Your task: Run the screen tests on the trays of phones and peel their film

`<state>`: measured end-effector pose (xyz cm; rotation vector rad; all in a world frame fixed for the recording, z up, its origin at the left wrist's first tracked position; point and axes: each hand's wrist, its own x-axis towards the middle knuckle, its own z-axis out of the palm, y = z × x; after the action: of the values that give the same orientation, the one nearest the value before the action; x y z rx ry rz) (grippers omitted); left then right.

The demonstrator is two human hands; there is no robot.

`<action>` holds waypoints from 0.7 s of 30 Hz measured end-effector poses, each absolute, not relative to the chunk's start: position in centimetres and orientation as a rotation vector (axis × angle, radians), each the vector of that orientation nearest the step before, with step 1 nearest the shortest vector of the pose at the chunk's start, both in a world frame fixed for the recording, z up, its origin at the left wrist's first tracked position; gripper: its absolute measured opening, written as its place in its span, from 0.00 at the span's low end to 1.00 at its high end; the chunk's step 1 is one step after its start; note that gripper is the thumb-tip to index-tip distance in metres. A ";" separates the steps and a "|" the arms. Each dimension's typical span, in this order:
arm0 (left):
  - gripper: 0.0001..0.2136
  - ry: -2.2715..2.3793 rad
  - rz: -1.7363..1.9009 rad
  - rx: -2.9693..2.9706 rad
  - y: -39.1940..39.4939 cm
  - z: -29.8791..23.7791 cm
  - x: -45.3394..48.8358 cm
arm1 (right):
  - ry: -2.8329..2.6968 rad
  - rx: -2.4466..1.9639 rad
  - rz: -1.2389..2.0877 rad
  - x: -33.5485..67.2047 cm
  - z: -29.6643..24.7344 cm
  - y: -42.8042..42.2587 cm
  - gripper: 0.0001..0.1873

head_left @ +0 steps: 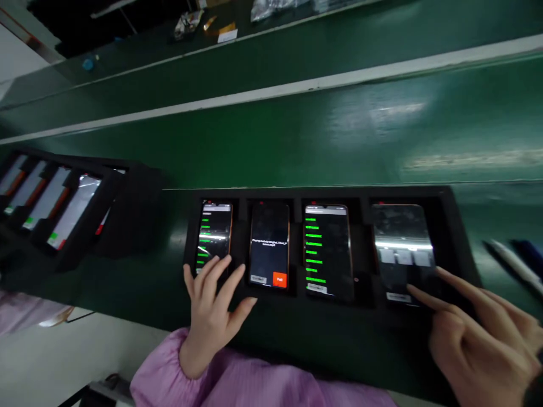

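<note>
1. Left hand [211, 316]: fingers spread wide, holding nothing, fingertips on the lower end of the leftmost smartphone [214, 237].
2. Right hand [475, 345]: two fingers extended, narrowly spaced, holding nothing, tips at the lower screen of the rightmost smartphone [401, 249].
3. Both phones sit among four in a black foam tray [322, 195] on a green bench [382, 130].

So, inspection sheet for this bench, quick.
surface: green belt bench top
job's things: four smartphones in a black foam tray; second phone shows an orange Fail button; first and third show green lines
clutter: pens, blurred, right edge
grippers: left hand on first phone's lower end; right hand reaching to fourth phone's lower end
cables: nothing seen
surroundings: second tray of phones at left; pink sleeve at left edge; packages on far bench
</note>
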<state>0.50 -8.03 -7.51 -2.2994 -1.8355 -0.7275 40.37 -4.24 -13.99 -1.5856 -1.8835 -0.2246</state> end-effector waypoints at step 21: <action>0.20 -1.516 -0.805 -2.577 -4.6 -8.5 9.2 | -1.979 -1.547 -0.107 39.8 -11.2 -4.1 0.16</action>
<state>9.21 -4.64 -8.50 -2.5767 -1.5156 -0.8048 39.75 -4.07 -11.18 -1.5474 -1.9790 -0.1073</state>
